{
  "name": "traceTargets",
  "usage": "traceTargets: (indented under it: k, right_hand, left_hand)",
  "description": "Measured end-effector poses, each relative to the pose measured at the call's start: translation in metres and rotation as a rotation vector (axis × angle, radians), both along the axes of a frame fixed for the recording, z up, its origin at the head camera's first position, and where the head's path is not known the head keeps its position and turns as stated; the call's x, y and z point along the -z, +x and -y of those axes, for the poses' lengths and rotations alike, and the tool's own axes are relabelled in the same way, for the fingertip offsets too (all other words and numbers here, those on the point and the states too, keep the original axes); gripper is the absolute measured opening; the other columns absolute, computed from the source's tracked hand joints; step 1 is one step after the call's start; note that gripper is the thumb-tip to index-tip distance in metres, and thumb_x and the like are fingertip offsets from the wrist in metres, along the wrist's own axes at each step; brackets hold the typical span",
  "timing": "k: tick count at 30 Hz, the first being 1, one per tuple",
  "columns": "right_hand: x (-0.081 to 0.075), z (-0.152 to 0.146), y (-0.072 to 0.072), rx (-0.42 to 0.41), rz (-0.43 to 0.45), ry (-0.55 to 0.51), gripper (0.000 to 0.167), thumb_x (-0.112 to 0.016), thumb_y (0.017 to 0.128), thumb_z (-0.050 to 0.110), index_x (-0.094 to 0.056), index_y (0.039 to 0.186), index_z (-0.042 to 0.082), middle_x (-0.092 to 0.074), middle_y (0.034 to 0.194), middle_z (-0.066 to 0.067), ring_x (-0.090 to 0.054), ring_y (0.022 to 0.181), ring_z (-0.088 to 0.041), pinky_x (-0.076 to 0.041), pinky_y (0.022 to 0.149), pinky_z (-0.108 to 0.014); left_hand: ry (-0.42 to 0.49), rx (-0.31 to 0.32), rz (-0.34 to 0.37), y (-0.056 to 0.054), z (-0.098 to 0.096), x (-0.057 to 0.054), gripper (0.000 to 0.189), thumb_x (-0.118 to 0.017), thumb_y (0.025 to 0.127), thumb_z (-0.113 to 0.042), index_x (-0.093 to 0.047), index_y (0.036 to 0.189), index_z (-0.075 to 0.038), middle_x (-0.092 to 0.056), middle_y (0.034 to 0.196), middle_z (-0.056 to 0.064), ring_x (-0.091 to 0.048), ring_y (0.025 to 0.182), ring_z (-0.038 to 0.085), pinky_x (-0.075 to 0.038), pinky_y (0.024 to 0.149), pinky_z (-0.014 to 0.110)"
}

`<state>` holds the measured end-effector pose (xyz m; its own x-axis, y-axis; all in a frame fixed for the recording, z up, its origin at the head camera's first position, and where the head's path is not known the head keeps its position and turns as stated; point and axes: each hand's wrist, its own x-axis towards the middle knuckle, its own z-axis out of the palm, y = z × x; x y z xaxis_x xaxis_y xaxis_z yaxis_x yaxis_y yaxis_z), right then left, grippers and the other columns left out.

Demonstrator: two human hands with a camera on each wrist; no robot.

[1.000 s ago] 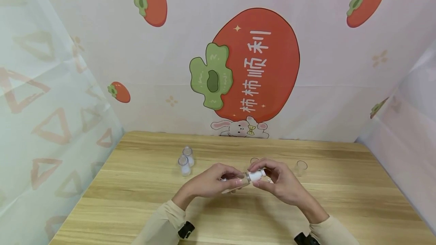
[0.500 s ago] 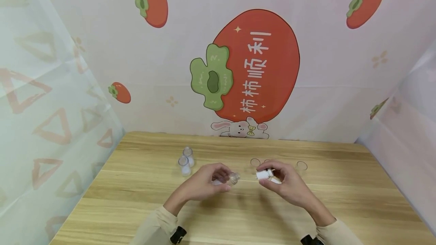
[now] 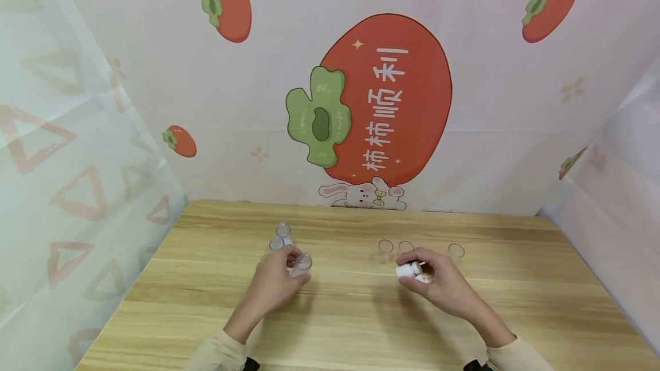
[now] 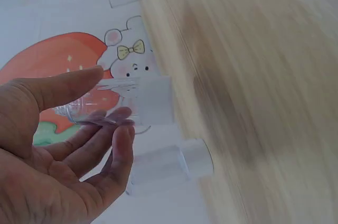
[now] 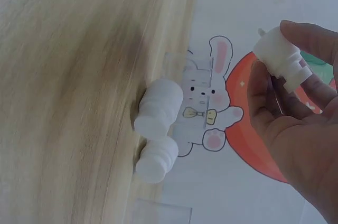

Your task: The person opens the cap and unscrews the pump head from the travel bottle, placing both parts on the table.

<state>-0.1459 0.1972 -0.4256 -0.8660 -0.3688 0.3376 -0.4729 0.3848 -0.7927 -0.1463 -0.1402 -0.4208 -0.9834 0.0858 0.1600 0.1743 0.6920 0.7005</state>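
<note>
My left hand point(image 3: 275, 279) holds a small clear container with a white base point(image 4: 156, 101), its thumb on one side and fingers on the other. It hangs close beside two similar containers at the left; one of these is the clear container with a white foot point(image 4: 196, 158) in the left wrist view. My right hand point(image 3: 438, 279) pinches a white plastic piece point(image 5: 282, 57) with a notched end between thumb and fingers. Below it, a larger white piece point(image 5: 158, 109) and a smaller white piece point(image 5: 157, 160) rest on the table; in the head view the hand partly covers them.
Clear open cups point(image 3: 385, 246) with thin dark rims stand behind my right hand, one farther right point(image 3: 456, 250). The wooden table point(image 3: 515, 302) ends at a cloth backdrop point(image 3: 247, 102) printed with persimmons and a rabbit. Cloth also hangs at both sides.
My hands have drawn apart from where they met at the middle. The left hand has carried the clear container left towards the pair; the right has moved slightly right with a white piece.
</note>
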Motion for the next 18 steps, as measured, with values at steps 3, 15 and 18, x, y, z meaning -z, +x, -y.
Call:
traceTargets:
  k: [3,15,18]
  right_hand:
    - [0.000,-0.002,0.000,0.015,-0.002,0.013,0.027,-0.083,0.084,0.005,-0.072,0.106,0.015,-0.070,0.108,-0.003,-0.062,0.085,-0.013,-0.054,0.070,-0.029]
    - [-0.001,-0.001,0.001,0.018,-0.005,0.039,0.028,-0.083,0.083,0.005,-0.072,0.106,0.016,-0.069,0.107,0.002,-0.062,0.087,-0.013,-0.056,0.071,-0.031]
    - [-0.002,-0.001,0.002,0.021,-0.008,0.042,0.028,-0.084,0.083,0.005,-0.072,0.106,0.016,-0.070,0.107,0.002,-0.062,0.088,-0.013,-0.056,0.071,-0.032]
  left_hand:
    - [-0.018,-0.035,0.006,0.002,0.008,0.000,0.035,-0.089,0.074,-0.008,-0.069,0.102,-0.001,-0.071,0.092,0.008,-0.067,0.084,0.021,-0.057,0.071,0.038]
    - [-0.109,-0.078,-0.114,-0.010,-0.001,0.004,0.030,-0.087,0.073,-0.004,-0.071,0.096,0.006,-0.071,0.087,0.015,-0.070,0.080,0.027,-0.059,0.066,0.040]
    - [-0.111,-0.083,-0.104,-0.014,-0.004,0.007,0.031,-0.087,0.073,-0.003,-0.070,0.097,0.009,-0.072,0.087,0.018,-0.071,0.081,0.031,-0.060,0.066,0.041]
